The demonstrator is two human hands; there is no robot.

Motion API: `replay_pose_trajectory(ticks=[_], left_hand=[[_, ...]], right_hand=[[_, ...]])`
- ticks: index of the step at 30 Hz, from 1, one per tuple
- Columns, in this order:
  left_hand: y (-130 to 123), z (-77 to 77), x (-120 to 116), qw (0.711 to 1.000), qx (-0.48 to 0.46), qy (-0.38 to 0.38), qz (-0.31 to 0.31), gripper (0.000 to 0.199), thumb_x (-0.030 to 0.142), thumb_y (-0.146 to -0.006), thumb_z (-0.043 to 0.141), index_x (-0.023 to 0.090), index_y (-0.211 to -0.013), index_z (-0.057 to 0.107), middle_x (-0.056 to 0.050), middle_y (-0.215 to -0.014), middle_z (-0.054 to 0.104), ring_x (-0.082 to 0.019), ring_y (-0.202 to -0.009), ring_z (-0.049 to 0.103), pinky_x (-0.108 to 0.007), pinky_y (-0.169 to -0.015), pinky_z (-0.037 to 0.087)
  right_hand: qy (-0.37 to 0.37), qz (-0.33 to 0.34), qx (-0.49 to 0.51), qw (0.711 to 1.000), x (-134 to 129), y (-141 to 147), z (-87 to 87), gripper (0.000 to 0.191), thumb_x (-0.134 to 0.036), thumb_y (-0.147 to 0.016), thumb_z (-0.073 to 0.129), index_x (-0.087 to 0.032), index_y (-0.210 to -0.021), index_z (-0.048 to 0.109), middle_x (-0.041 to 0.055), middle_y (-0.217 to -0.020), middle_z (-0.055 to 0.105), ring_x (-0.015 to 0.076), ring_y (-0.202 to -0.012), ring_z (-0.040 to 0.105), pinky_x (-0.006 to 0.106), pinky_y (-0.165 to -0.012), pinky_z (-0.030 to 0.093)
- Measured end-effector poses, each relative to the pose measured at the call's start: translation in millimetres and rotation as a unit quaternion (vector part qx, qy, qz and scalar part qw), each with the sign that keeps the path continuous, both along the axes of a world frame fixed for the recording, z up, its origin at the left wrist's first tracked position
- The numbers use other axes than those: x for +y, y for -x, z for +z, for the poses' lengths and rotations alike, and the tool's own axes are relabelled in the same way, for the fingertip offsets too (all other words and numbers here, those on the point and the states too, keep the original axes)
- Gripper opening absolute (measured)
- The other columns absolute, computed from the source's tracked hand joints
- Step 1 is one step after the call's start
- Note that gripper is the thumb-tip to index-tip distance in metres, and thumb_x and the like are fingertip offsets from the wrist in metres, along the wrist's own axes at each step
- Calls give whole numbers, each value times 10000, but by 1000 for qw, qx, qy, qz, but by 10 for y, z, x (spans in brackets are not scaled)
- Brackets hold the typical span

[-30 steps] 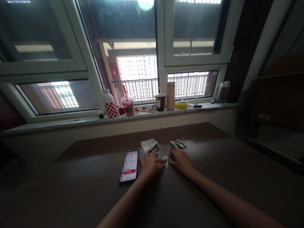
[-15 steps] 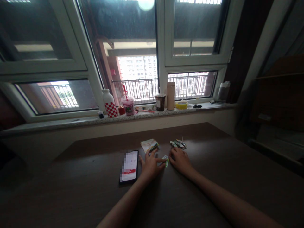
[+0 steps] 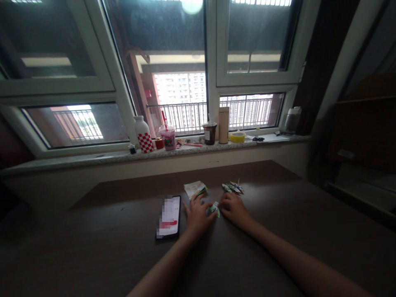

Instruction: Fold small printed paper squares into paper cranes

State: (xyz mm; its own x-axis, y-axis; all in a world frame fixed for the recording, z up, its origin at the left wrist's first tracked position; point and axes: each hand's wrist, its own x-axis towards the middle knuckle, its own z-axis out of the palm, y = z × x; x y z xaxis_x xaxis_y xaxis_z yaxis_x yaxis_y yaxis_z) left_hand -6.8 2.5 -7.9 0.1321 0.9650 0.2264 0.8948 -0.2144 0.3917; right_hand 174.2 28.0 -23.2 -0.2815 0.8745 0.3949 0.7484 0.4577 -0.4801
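A small folded piece of green-and-white printed paper (image 3: 215, 208) lies on the table between my hands. My left hand (image 3: 197, 218) has its thumb and index finger closed around the paper's left side, the other fingers spread on the tabletop. Just right of the paper, my right hand (image 3: 234, 208) rests with its fingers curled together, tips close against the paper's edge; what they pinch, if anything, is hidden. Beyond the left fingertips is a stack of flat printed paper sheets (image 3: 194, 188). A small heap of folded paper pieces (image 3: 233, 187) sits just past my right hand.
A phone (image 3: 168, 216) with a lit screen lies left of my left hand on the dark brown table (image 3: 108, 247). Along the windowsill stand a checkered bottle (image 3: 144, 138), a pink drink cup (image 3: 168, 138), a dark drink cup (image 3: 209, 134), a beige flask (image 3: 223, 126) and yellow tape (image 3: 237, 138).
My left index finger has drawn back from across the folded paper to its left side, so more of the paper shows. My right hand has barely moved.
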Motion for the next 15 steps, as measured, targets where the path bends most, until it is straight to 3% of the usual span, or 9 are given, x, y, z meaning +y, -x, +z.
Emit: replay_pose_trajectory(ticks=[5, 15], left_hand=[[0, 5, -8, 1000, -22, -15, -15, 246, 399, -803, 665, 298, -1018, 727, -59, -1439, 487, -327, -1420, 268, -711, -1120, -44], [20, 37, 20, 999, -44, 11, -14, 241, 272, -808, 642, 327, -1023, 737, -22, -1425, 513, -310, -1423, 266, -699, -1131, -43]], right_hand=[[-10, 14, -29, 999, -17, 23, 21, 144, -203, -824, 613, -247, -824, 751, 30, -920, 682, 221, -1019, 560, 414, -1009, 334], [-3, 13, -43, 999, -19, -9, 47, 181, -252, -859, 597, -307, -911, 762, 19, -989, 696, 227, -1066, 567, 489, -1070, 265]])
